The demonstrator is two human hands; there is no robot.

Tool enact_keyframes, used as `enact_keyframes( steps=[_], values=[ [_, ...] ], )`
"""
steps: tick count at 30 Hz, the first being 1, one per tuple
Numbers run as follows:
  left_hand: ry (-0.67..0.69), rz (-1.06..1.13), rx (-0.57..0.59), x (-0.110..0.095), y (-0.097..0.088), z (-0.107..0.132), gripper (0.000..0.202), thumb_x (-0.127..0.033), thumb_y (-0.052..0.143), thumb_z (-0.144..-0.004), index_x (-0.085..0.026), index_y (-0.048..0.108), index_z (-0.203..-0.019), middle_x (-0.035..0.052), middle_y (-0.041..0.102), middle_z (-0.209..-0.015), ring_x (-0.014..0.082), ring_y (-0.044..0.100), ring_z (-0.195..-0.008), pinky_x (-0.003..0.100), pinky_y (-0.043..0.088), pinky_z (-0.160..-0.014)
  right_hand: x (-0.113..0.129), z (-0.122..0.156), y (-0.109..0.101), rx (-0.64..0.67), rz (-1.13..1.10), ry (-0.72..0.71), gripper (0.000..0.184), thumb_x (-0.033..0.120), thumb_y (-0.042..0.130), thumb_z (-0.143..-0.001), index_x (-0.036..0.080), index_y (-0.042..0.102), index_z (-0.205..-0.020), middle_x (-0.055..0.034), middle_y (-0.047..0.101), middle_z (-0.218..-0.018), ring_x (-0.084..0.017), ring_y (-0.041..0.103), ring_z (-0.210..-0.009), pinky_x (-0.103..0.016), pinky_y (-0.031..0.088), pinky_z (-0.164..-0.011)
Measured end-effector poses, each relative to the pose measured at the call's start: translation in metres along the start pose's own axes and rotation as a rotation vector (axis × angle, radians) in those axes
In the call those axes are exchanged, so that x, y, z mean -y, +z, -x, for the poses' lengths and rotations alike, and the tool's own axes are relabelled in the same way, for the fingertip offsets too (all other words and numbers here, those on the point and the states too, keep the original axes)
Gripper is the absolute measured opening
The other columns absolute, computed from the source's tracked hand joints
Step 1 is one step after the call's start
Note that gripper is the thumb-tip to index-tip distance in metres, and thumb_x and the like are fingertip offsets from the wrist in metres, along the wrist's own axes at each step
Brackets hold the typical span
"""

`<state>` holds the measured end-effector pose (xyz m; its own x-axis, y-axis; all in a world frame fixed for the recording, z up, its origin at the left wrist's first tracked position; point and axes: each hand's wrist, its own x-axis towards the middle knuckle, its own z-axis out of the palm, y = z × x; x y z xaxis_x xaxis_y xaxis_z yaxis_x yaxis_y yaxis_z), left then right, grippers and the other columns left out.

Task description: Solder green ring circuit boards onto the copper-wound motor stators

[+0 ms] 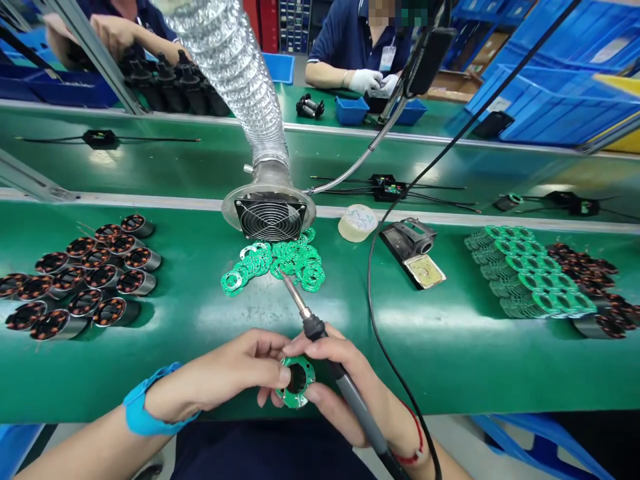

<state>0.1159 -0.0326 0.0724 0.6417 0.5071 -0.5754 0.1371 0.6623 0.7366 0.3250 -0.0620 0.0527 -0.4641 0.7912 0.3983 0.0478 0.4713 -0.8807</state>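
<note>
Close to the table's front edge, my left hand [247, 367] grips a ring-shaped green circuit board [291, 400] from the left, its thumb on the ring. What lies beneath the board is mostly hidden; its centre hole looks dark. My right hand [367, 380] is closed round a soldering iron [356, 399], which slants across the palm. Its fingers also touch the right side of the board. The iron's metal tip points away from me, toward a pile of loose green ring boards [255, 261], and cannot be clearly told apart from them.
Behind the pile stands a fume extractor fan [271, 220] on a silver duct. Motor stators in metal cans [103, 277] stand left; stacked circuit boards [540, 270] lie right. A tape roll [358, 223] and soldering iron stand [413, 243] sit near the iron's black cable [371, 293]. Two co-workers sit opposite.
</note>
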Motion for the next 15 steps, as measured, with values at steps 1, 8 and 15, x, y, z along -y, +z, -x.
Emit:
enact_keyframes(
  steps=[1,8,15],
  values=[
    [-0.019,0.038,0.015,0.001,0.000,-0.001,0.024,-0.035,0.073,-0.067,-0.016,0.067,-0.078,-0.0008,0.063,-0.066,0.0124,0.059,-0.060,0.020,0.044,-0.051,-0.001,-0.001,0.000,0.003,0.013,-0.020,0.046,0.019,0.056,-0.093,0.034,0.041,-0.134,-0.0067,0.070,-0.118,-0.022,0.067,-0.105,-0.043,0.056,-0.091],
    [-0.133,0.276,0.086,0.021,0.000,-0.009,0.028,-0.035,0.072,-0.061,-0.013,0.068,-0.077,0.0030,0.066,-0.068,0.0114,0.061,-0.051,0.017,0.039,-0.043,-0.003,-0.008,0.008,0.071,0.286,-0.186,0.043,0.019,0.051,-0.093,0.033,0.043,-0.132,-0.0034,0.074,-0.096,-0.020,0.069,-0.092,-0.046,0.052,-0.100],
    [0.185,-0.010,-0.331,-0.017,-0.059,0.010,0.046,-0.038,0.079,-0.064,-0.016,0.069,-0.103,0.0051,0.070,-0.087,0.0175,0.063,-0.075,0.025,0.050,-0.060,-0.033,-0.019,-0.022,-0.134,0.651,-0.088,0.044,0.014,0.052,-0.091,0.028,0.051,-0.133,-0.0102,0.074,-0.112,-0.026,0.068,-0.102,-0.043,0.056,-0.086]
  ],
)
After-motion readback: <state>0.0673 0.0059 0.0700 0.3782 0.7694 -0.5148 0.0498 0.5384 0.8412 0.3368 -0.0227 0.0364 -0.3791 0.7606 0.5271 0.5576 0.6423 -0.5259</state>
